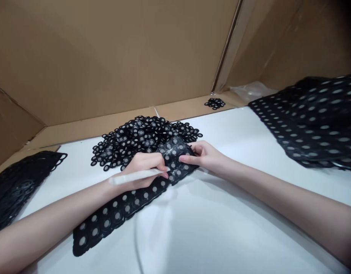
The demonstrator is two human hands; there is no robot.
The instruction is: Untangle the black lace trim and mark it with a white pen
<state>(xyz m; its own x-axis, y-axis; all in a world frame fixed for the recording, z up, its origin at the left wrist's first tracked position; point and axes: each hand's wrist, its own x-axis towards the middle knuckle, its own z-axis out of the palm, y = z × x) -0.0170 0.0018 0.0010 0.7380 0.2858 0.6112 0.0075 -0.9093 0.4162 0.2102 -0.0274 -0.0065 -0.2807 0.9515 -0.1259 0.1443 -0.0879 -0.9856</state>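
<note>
We work on a white tabletop (209,228), bounded at the rear and sides by brown cardboard panels (121,61). With the fingers of our left hand (148,169) curled and the thumb pressed against them, we pinch a slender white tool (135,176) near its front end, over the black dotted strip (122,210). With our right hand (201,156), we clamp the strip's upper edge: the thumb lies flat on the face, the other fingers partly hidden behind. The strip carries rows of pale round dots and runs diagonally, its lower end resting on the tabletop beneath our left forearm. Directly behind it we have a heap of small black rings with pale centres (135,133). Outward to the left lie black perforated sheets (17,186); to the right, larger dotted sheets (312,121). Toward the rear right we see a small ring cluster (214,103) and a clear plastic bag (252,90) on cardboard.
</note>
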